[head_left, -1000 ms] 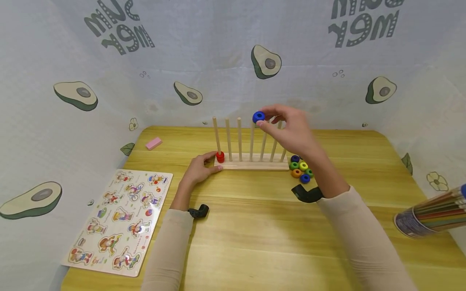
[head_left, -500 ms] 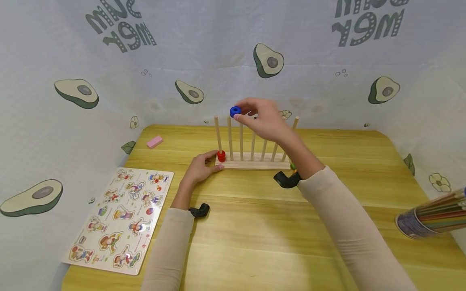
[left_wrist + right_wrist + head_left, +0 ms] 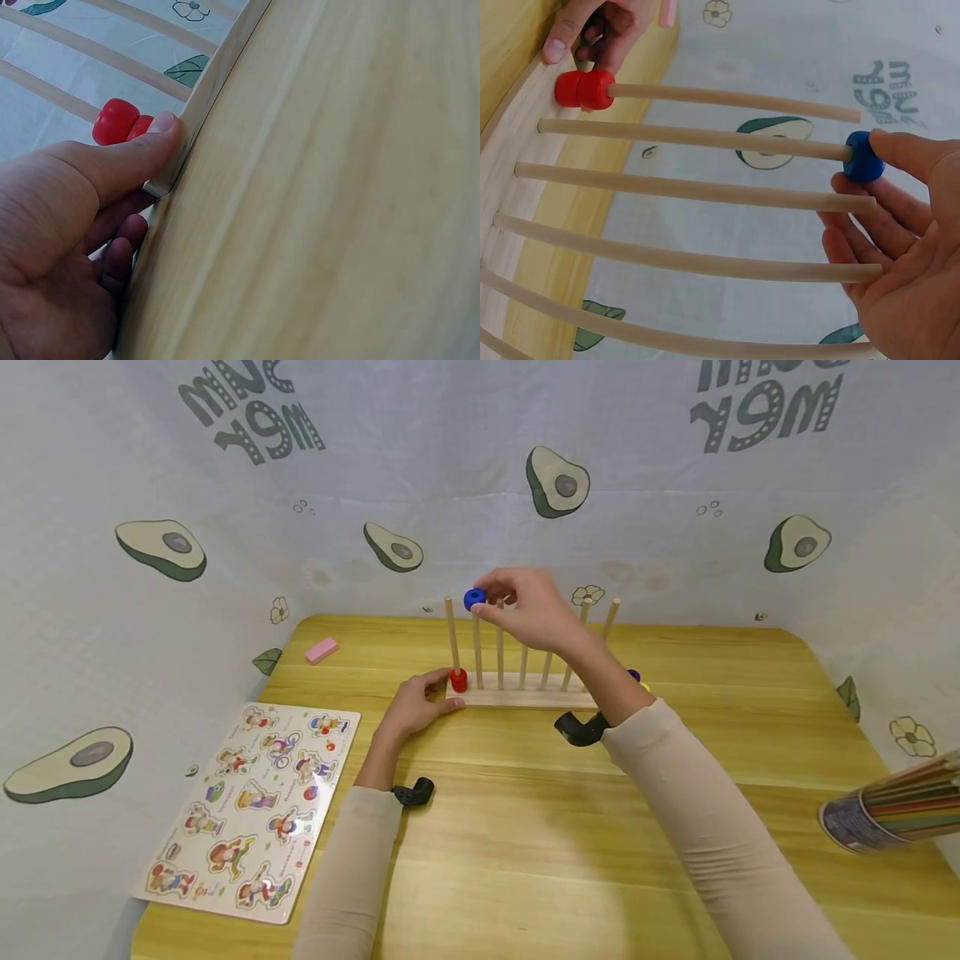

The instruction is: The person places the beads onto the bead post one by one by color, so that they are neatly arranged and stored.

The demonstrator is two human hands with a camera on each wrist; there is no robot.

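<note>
Head view: the blue ring (image 3: 474,599) is pinched between thumb and fingertips of the right hand (image 3: 528,608) and is now set on the tip of the second peg from the left (image 3: 477,643); a second ago it was held higher and further right, near the middle pegs, and half a second ago just above this peg. Right wrist view: the blue ring (image 3: 863,157) is seen threaded onto the very end of that peg, not yet slid down. The left hand (image 3: 414,703) is unchanged, its thumb and curled fingers gripping the near-left corner of the wooden base (image 3: 525,697). One red ring (image 3: 458,680) is seated at the bottom of the first peg, as before. The loose rings beside the base are now mostly hidden by the right forearm.
</note>
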